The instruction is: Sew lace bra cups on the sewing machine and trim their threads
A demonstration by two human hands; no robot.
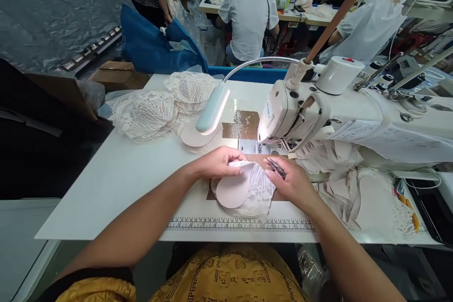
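My left hand (226, 161) pinches the upper edge of a white lace bra cup (262, 193) in front of the sewing machine. A smooth pale pink pad (233, 191) lies against the lace, its rounded end toward me. In my right hand (288, 177) is a small pair of dark metal thread snips (276, 168), closed in beside the lace's upper right edge. Just beyond both hands are the machine's needle area and metal plate (247, 146). The lower part of the cup rests on the table.
The white JUKI sewing machine (283, 108) stands at the right, with a lamp (214, 108) arching left of its head. Lace pieces (148, 113) pile up at the back left; beige fabric pieces (354, 188) lie at the right. A ruler strip (240, 224) runs along the front edge. Other people work beyond.
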